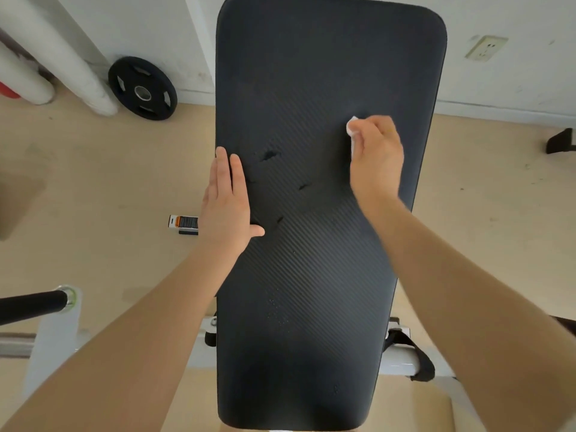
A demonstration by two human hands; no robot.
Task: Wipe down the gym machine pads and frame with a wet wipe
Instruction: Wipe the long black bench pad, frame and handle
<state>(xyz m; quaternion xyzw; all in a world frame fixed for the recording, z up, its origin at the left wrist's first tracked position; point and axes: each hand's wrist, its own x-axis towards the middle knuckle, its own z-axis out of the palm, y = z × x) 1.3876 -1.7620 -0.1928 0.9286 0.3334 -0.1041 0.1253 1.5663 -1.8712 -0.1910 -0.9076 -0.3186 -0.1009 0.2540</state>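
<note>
Right hand (375, 157): fingers curled on a white wet wipe (352, 127), pressing it to the black bench pad (311, 275), right of centre.
Left hand (226, 204): flat, fingers straight, resting on the pad's left edge.
Floor: weight plate (142, 88) leaning against the wall.

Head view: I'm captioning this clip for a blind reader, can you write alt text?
A person's right hand presses a white wet wipe onto a long black bench pad, while the left hand lies flat on the pad's left edge. A black weight plate leans against the wall behind.
</note>
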